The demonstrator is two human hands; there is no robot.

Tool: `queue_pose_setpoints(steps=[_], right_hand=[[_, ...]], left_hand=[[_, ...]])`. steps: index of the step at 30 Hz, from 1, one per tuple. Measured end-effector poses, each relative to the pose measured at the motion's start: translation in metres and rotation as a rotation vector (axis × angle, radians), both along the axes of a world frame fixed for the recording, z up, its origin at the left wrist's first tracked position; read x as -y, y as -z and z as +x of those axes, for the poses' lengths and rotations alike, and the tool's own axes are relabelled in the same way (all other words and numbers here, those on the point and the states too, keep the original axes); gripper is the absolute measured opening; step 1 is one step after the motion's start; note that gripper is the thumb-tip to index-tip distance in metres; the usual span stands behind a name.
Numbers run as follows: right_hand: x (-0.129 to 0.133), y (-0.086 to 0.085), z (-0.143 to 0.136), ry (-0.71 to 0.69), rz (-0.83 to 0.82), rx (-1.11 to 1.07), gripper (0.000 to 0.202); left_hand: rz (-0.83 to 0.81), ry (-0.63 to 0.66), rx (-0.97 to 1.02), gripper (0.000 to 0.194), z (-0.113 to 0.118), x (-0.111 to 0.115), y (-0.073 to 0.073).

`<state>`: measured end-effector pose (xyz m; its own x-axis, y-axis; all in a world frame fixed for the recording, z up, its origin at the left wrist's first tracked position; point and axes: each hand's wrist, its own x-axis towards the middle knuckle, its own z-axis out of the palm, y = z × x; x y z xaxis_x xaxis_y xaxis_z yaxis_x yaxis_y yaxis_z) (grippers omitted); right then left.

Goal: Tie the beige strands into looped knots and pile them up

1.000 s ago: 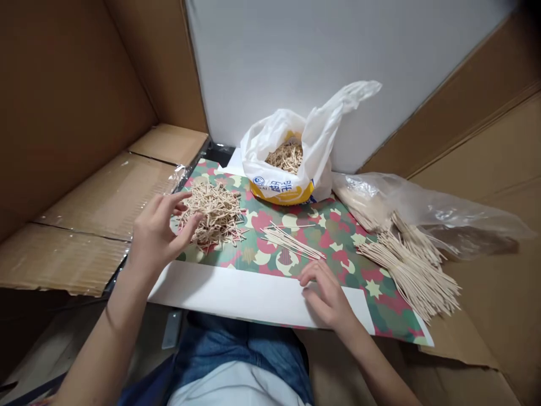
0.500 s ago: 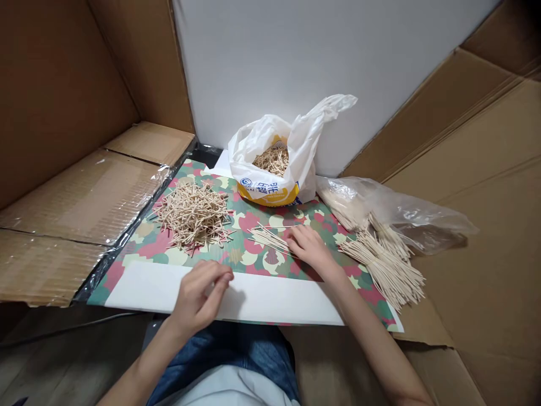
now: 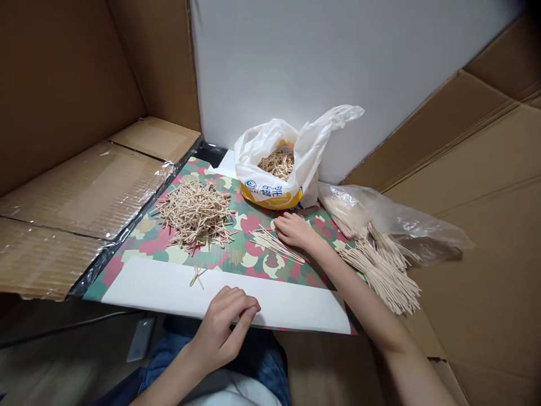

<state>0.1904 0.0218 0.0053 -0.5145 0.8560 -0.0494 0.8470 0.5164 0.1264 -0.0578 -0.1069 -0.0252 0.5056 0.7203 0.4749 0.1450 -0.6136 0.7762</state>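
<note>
My left hand [image 3: 230,322] hovers over the front edge of the white strip, its thumb and fingers pressed together; whatever they hold, if anything, is hidden. Behind it, on the white strip, lies a small knotted stick piece [image 3: 196,277]. My right hand [image 3: 294,230] is lowered at the upper side of a few loose thin pale sticks [image 3: 276,247], with curled fingers close together. What its fingertips grip cannot be made out. To the left rises a heap of short bent stick pieces [image 3: 195,214].
A white plastic bag [image 3: 270,192] with many stick pieces inside stands at the back. Bundled long sticks [image 3: 386,273] and a clear plastic bag [image 3: 401,217] lie to the right. Patterned paper [image 3: 243,231] covers the table, with cardboard walls [image 3: 473,225] on both sides.
The left hand has moved right and toward me. The knotted stick piece now shows on the white strip. The right hand has shifted up and left over the loose sticks.
</note>
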Motion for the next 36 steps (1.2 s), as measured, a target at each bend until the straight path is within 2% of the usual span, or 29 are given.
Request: queue_pose_setpoints(steps=[4,7,9,10,12,14,16,18,20,21,23,25,27,28,29,30,31,33,36], right_hand=[[0.0,-0.001,-0.001,-0.014,-0.021,-0.046,0.015],[0.011,-0.012,0.004,0.048,0.0,-0.113,0.018],[0.022,-0.02,0.01,0.074,0.007,-0.156,0.019],[0.029,-0.024,0.013,0.081,0.013,-0.175,0.019],[0.041,-0.03,0.018,0.103,0.032,-0.27,0.019],[0.051,-0.033,0.02,0.116,0.059,-0.356,0.02],[0.06,-0.036,0.02,0.115,0.067,-0.41,0.021],[0.066,-0.038,0.018,0.108,0.056,-0.448,0.021],[0.07,-0.039,0.015,0.1,0.039,-0.462,0.021],[0.072,-0.04,0.014,0.094,0.034,-0.468,0.021],[0.077,-0.042,0.01,0.08,0.023,-0.488,0.02],[0.085,-0.044,0.004,0.064,-0.013,-0.524,0.021],[0.094,-0.047,-0.006,0.041,-0.107,-0.553,0.02],[0.098,-0.049,-0.011,0.017,-0.168,-0.572,0.019],[0.103,-0.051,-0.018,-0.007,-0.245,-0.57,0.018],[0.106,-0.053,-0.024,-0.045,-0.314,-0.567,0.017],[0.109,-0.054,-0.031,-0.088,-0.392,-0.553,0.016],[0.113,-0.058,-0.042,-0.143,-0.518,-0.542,0.015],[0.113,-0.061,-0.05,-0.175,-0.643,-0.589,0.013]], left_hand=[[0.09,-0.095,-0.089,0.016,-0.019,-0.009,-0.005],[0.228,-0.329,-0.32,0.022,-0.049,-0.026,-0.006],[0.255,-0.468,-0.504,0.027,-0.067,-0.037,-0.005],[0.245,-0.487,-0.578,0.03,-0.074,-0.041,-0.003],[0.213,-0.446,-0.652,0.023,-0.081,-0.045,-0.002],[0.198,-0.397,-0.62,0.017,-0.081,-0.048,-0.003],[0.228,-0.403,-0.507,0.013,-0.079,-0.057,-0.01],[0.3,-0.48,-0.372,0.008,-0.077,-0.073,-0.023],[0.373,-0.635,-0.275,0.009,-0.076,-0.097,-0.04],[0.385,-0.697,-0.257,0.012,-0.076,-0.109,-0.049],[0.338,-0.715,-0.3,0.027,-0.077,-0.126,-0.063],[0.315,-0.716,-0.245,0.031,-0.076,-0.129,-0.071],[0.293,-0.715,-0.16,0.027,-0.071,-0.116,-0.074],[0.282,-0.698,-0.113,0.023,-0.068,-0.106,-0.074],[0.256,-0.623,-0.081,0.019,-0.063,-0.095,-0.074],[0.191,-0.485,-0.089,0.014,-0.058,-0.084,-0.074],[0.096,-0.291,-0.148,0.013,-0.052,-0.074,-0.074],[-0.074,0.034,-0.26,0.018,-0.039,-0.06,-0.073],[-0.319,0.375,-0.246,0.023,-0.025,-0.055,-0.069]])
